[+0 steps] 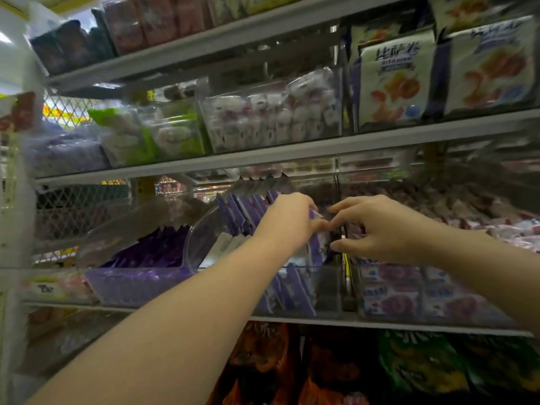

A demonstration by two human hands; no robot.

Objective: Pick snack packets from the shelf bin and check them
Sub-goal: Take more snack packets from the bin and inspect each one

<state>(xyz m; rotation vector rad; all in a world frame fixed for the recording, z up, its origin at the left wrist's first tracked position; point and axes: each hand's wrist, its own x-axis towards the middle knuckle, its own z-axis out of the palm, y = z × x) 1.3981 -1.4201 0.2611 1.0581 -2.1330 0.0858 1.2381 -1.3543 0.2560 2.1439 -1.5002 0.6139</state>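
The purple packets (242,211) stand on edge in a row inside a clear bin (201,238) on the middle shelf, leaning back. The left hand (287,220) reaches over the bin's front, its fingers curled over the tops of the front packets, gripping them. The right hand (380,226) hovers just beside it, fingers half curled and spread, its forefinger meeting the left thumb. Whether it pinches a packet edge I cannot tell; the left hand blocks that spot.

To the left, a second bin holds darker purple packs (152,249). To the right lie pink-printed packets (409,293). Above sit small white wrapped sweets (271,112) and white bags with orange print (394,80). Below, orange bags (263,361) and green bags (420,366) are cut off by the frame. The frame's edges are blurred, and most print is unreadable.
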